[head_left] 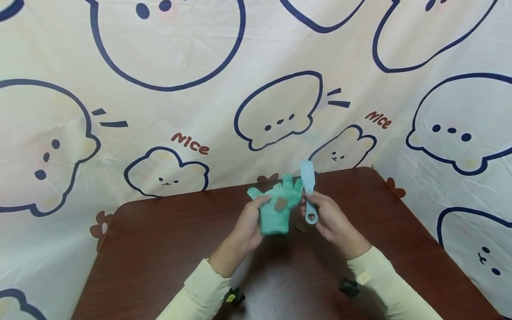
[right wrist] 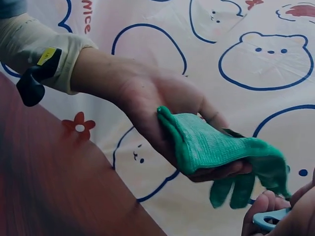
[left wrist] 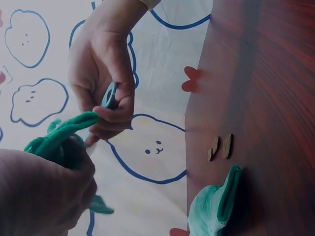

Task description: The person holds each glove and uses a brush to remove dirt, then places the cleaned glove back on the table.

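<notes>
My left hand holds a green knit glove, thumb on its upper side and fingers beneath, its glove fingers pointing away. A flat brown piece lies on the glove's palm. My right hand grips a light blue spatula by its handle, blade upward, close beside the glove's fingers. A hole pierces the handle end. In the left wrist view a second green glove lies on the table, near thin brown chips.
The dark brown wooden table has rounded far corners. Directly behind it hangs a pale cloth printed with cartoon outlines, which continues along both sides. One small brown chip shows on the table between the hands.
</notes>
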Demonstrator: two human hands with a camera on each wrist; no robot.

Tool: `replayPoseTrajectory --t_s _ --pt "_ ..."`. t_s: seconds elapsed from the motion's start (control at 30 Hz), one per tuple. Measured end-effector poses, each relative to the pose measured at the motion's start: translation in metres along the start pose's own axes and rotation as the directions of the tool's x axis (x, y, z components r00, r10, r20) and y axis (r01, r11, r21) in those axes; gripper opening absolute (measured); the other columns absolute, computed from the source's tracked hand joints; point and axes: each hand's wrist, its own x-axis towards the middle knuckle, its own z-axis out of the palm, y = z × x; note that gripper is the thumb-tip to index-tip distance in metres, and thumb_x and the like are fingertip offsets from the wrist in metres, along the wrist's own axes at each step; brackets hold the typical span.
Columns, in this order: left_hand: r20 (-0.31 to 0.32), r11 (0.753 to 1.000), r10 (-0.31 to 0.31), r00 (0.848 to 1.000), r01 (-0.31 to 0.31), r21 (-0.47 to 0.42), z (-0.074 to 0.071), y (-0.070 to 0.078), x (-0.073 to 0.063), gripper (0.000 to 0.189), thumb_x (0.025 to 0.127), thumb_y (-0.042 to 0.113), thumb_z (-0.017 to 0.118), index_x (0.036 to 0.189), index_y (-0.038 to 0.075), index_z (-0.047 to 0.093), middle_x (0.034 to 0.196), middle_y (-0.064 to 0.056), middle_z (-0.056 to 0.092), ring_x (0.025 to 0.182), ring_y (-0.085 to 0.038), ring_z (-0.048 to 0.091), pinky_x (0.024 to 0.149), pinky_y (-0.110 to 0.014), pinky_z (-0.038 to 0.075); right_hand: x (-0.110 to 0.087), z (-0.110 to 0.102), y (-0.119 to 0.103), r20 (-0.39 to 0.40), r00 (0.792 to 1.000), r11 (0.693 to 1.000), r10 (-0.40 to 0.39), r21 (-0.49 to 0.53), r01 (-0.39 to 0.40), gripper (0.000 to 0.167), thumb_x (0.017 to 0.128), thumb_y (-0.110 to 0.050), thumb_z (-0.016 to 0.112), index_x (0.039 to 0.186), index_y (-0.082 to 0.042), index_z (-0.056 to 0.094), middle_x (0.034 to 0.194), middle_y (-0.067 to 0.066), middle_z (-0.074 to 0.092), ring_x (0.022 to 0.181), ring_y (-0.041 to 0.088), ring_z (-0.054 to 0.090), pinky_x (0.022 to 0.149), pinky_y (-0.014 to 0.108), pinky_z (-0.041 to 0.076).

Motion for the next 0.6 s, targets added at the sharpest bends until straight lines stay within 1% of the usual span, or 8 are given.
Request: replayPoseTrajectory --t_s 0.13,0.2,0.3,0.4,0.47,0.53,0.6 --pt "0.009 0.998 0.029 1.000 -0.029 -0.057 0.002 0.001 0.001 0.046 0.105 0.028 0.046 0.146 0.008 0.037 0.121 -0.001 0.055 0.109 -0.015 0.056 0.098 -0.032 0.048 -0.003 -0.005 -0.003 -0.028 0.999 1.000 -0.027 -0.012 0.026 0.037 0.113 -0.026 0.034 0.133 0.000 0.050 0.098 -0.002 0.052 0.084 0.011 0.052 0.075 0.021 0.050" --pt "0.013 0.995 0.054 0.998 -0.053 -0.085 0.003 0.002 0.002 0.044 0.104 0.026 0.046 0.143 0.008 0.038 0.123 0.000 0.053 0.112 -0.014 0.054 0.102 -0.033 0.046 -0.006 -0.008 -0.005 -0.040 0.997 0.998 -0.059 -0.024 0.058 0.039 0.113 -0.027 0.033 0.132 0.001 0.051 0.095 -0.002 0.049 0.079 0.011 0.049 0.071 0.020 0.047" --pt "0.038 0.987 0.095 0.995 -0.089 -0.134 0.005 0.002 0.004 0.052 0.104 0.027 0.047 0.150 0.012 0.029 0.137 0.003 0.045 0.125 -0.014 0.046 0.114 -0.033 0.036 -0.012 -0.012 -0.009 -0.059 0.991 0.992 -0.120 -0.039 0.118 0.041 0.113 -0.030 0.032 0.130 0.000 0.052 0.089 -0.003 0.047 0.070 0.009 0.044 0.061 0.019 0.040" --pt "0.063 0.978 0.122 0.991 -0.109 -0.177 0.006 0.003 0.006 0.067 0.105 0.029 0.046 0.160 0.015 0.011 0.157 0.004 0.030 0.141 -0.015 0.031 0.125 -0.035 0.023 -0.020 -0.013 -0.013 -0.052 0.984 0.984 -0.168 -0.064 0.165 0.038 0.113 -0.032 0.032 0.123 -0.001 0.053 0.079 -0.005 0.044 0.059 0.006 0.040 0.053 0.019 0.036" --pt "0.061 0.975 0.127 0.990 -0.113 -0.193 0.007 0.003 0.009 0.073 0.105 0.028 0.046 0.162 0.016 0.003 0.165 0.005 0.018 0.148 -0.013 0.021 0.129 -0.036 0.016 -0.027 -0.010 -0.015 -0.025 0.985 0.979 -0.173 -0.117 0.169 0.037 0.113 -0.035 0.035 0.117 -0.002 0.052 0.074 -0.006 0.044 0.054 0.006 0.040 0.048 0.019 0.036" --pt "0.044 0.971 0.130 0.991 -0.118 -0.206 0.009 0.002 0.012 0.071 0.106 0.025 0.046 0.162 0.014 0.005 0.167 0.005 0.014 0.150 -0.012 0.016 0.130 -0.036 0.014 -0.034 -0.005 -0.016 0.012 0.985 0.968 -0.170 -0.187 0.169 0.039 0.112 -0.037 0.038 0.113 0.000 0.052 0.070 -0.005 0.044 0.049 0.007 0.040 0.043 0.021 0.037" --pt "0.024 0.969 0.130 0.991 -0.121 -0.216 0.011 0.001 0.016 0.065 0.106 0.022 0.046 0.160 0.012 0.011 0.167 0.005 0.013 0.151 -0.011 0.013 0.129 -0.034 0.014 -0.040 0.002 -0.017 0.043 0.986 0.948 -0.160 -0.272 0.166 0.041 0.111 -0.040 0.043 0.111 0.001 0.053 0.067 -0.004 0.045 0.046 0.008 0.040 0.038 0.024 0.038"
